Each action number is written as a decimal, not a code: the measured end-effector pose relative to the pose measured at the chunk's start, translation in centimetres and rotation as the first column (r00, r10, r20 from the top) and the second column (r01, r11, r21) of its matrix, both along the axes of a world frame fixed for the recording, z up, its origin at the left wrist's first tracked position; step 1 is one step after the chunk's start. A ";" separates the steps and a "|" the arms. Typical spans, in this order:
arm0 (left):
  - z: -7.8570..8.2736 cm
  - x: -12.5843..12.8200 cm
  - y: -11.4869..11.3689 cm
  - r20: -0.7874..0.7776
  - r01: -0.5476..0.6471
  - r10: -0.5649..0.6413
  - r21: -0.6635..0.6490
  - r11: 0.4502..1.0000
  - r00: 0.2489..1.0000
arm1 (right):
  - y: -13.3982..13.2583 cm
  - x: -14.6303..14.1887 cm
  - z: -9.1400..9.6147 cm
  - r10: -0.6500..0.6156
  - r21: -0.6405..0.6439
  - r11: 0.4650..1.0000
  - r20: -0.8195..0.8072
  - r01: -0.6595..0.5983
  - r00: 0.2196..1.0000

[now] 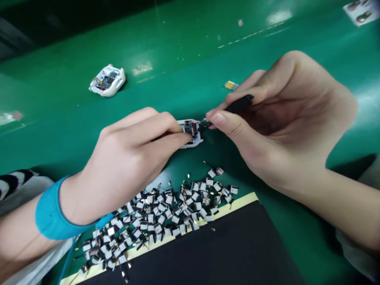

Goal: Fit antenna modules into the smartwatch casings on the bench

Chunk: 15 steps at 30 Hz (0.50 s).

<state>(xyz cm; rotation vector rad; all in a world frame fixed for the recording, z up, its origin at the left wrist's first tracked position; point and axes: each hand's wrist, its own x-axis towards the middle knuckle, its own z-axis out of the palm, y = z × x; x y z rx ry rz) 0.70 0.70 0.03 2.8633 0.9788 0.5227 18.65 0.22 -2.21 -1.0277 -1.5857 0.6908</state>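
My left hand [133, 154] is closed on a small white watch-like case [198, 139], its fingertips resting at the open interior. A circuit board and thin wires show inside the case; my fingers hide its left part. My right hand [282, 107] pinches a slim black tool [240, 104] between thumb and fingers. The narrow end of the tool points at the right edge of the case, near a thin red wire. Whether that end touches the board, I cannot tell.
Many small grey-and-black parts with short leads [166, 213] lie heaped by a black mat [208, 253] edged with yellow tape. A second open white case [108, 81] sits further back left. A yellow-and-white piece [230, 85] lies behind my right hand. A blue wristband [52, 209] circles my left wrist.
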 end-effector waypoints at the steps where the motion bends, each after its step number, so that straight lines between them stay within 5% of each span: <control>1: 0.0 0.0 0.0 -0.006 -0.005 0.005 0.001 1.000 1.000 | 0.0 0.0 0.0 0.005 -0.001 1.000 0.002 -0.005 1.000; 15: 0.1 0.1 0.0 -0.018 -0.044 0.044 -0.027 0.999 0.999 | 0.1 -0.1 0.3 0.014 0.024 1.000 0.060 -0.015 0.998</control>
